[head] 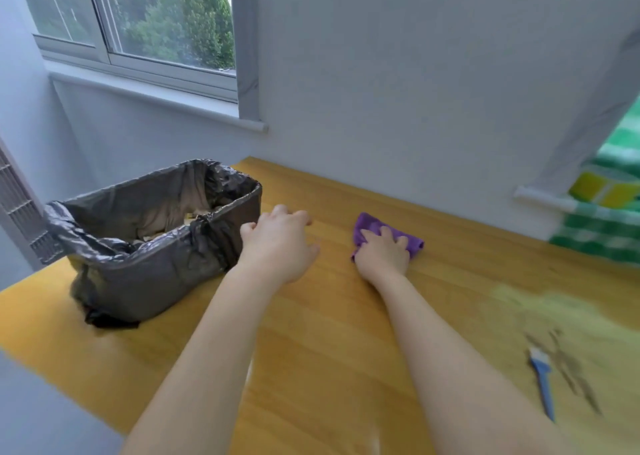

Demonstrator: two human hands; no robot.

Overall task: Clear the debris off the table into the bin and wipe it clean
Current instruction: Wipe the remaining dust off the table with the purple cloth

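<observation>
A purple cloth (372,227) lies on the wooden table (329,333) near the back wall. My right hand (382,252) presses flat on the cloth, fingers spread over it. My left hand (280,243) hovers or rests on the table just right of the bin (156,243), fingers loosely curled, holding nothing. The bin is a box lined with a dark grey bag, with pale debris inside. A dusty greenish smear (540,309) and dark streaks (571,375) mark the table at the right.
A blue-handled brush (542,382) lies on the table at the right, next to the dark streaks. A green checked cloth and a yellow box (604,186) sit at the far right. Wall and window stand behind the table.
</observation>
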